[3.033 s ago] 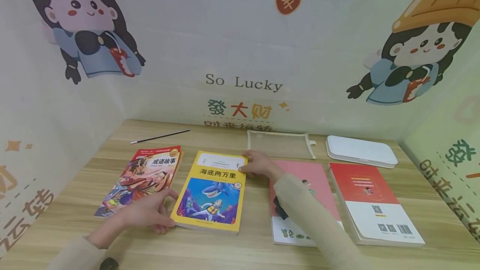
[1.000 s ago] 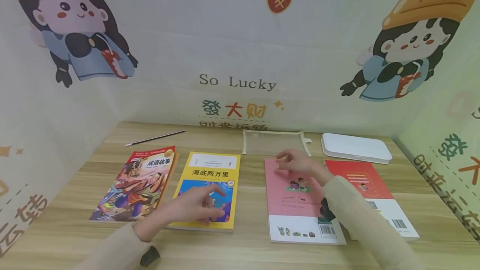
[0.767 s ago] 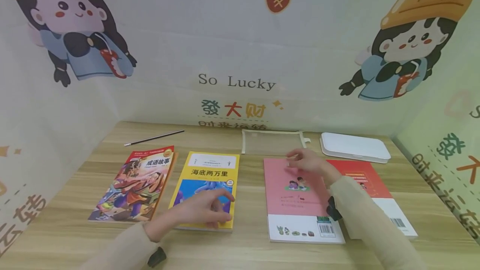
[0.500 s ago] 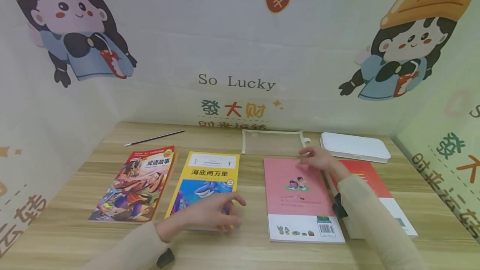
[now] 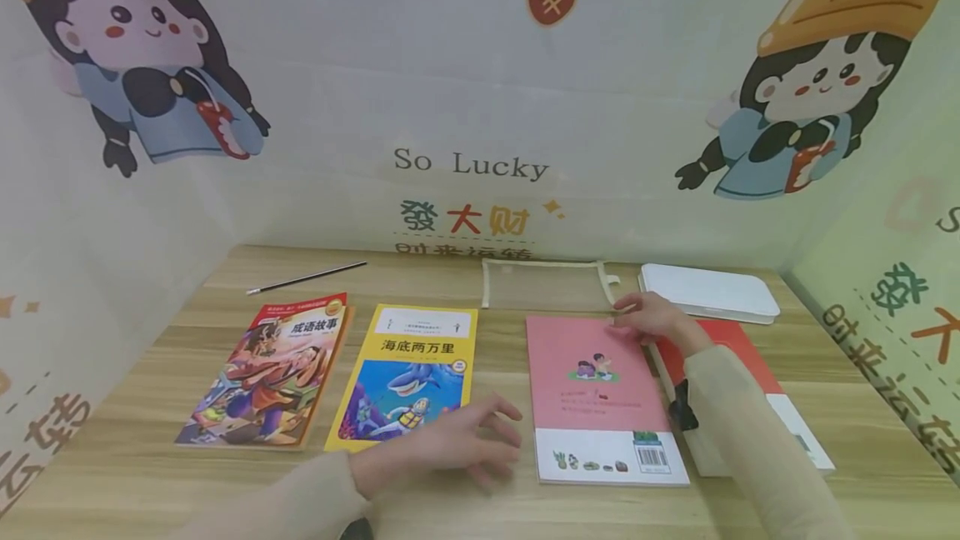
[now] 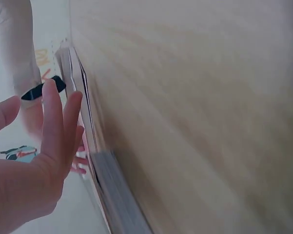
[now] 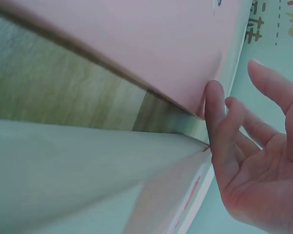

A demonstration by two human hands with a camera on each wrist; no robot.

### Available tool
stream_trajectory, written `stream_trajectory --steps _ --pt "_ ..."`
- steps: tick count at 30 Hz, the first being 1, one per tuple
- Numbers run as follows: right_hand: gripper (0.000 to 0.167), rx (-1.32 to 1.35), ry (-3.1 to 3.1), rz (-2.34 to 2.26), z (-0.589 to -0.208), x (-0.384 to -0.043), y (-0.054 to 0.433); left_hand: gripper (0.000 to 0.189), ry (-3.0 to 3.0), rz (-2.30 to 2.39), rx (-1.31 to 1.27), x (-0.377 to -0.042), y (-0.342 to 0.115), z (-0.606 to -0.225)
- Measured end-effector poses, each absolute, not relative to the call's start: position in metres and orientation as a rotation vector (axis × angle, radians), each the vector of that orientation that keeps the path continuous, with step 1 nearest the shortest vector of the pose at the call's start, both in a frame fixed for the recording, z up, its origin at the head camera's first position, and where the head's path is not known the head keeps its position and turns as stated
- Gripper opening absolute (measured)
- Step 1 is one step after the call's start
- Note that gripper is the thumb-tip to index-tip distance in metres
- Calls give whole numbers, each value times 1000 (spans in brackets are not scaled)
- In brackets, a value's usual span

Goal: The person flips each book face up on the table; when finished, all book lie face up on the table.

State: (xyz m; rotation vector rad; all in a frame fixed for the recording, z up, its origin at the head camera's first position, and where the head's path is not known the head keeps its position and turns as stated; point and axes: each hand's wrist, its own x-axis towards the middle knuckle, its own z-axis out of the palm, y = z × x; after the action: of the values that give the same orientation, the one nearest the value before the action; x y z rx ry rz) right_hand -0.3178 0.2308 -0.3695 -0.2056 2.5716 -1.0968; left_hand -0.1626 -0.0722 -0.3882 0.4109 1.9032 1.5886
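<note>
My left hand (image 5: 468, 444) hovers over the lower right corner of a yellow paperback (image 5: 431, 327) with a shark on its cover, fingers loosely spread and holding nothing. To its right lies a pink-and-white book (image 5: 555, 369), back cover up with a barcode. At that book's top right corner is my right hand (image 5: 656, 319), relaxed fingers reaching over the corner without a grip. In the right wrist view, a fingertip (image 7: 214, 90) of this hand is right at the pink book's (image 7: 151, 44) corner. A thick red-and-white book (image 5: 738, 361) lies partly hidden under the right forearm.
A colourful storybook (image 5: 285, 373) lies at the left of the wooden table (image 5: 187, 340), a pencil (image 5: 307, 277) behind it. Along the back are a mesh pouch (image 5: 543, 284) and a white case (image 5: 708, 290). Printed cloth walls (image 5: 465, 90) enclose the table.
Both hands have left the yellow book. My left hand has moved right across it, and my right hand has gone from its top corner over the pink book to that book's far right corner.
</note>
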Motion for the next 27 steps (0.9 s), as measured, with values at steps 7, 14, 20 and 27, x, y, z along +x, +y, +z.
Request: stream_trajectory --steps 7,14,20,27 --pt "49 -159 2527 -1119 -364 -317 230 48 1774 1627 363 -153 -58 -389" --pt "49 -162 2553 -1050 -359 -313 231 54 1635 1768 254 -146 -50 -391" --pt "48 -169 2524 -1006 -360 -314 232 62 1539 1818 165 -146 -49 -388" --pt "47 -193 2544 -1014 -360 -315 235 62 1511 1790 168 -147 -51 -385"
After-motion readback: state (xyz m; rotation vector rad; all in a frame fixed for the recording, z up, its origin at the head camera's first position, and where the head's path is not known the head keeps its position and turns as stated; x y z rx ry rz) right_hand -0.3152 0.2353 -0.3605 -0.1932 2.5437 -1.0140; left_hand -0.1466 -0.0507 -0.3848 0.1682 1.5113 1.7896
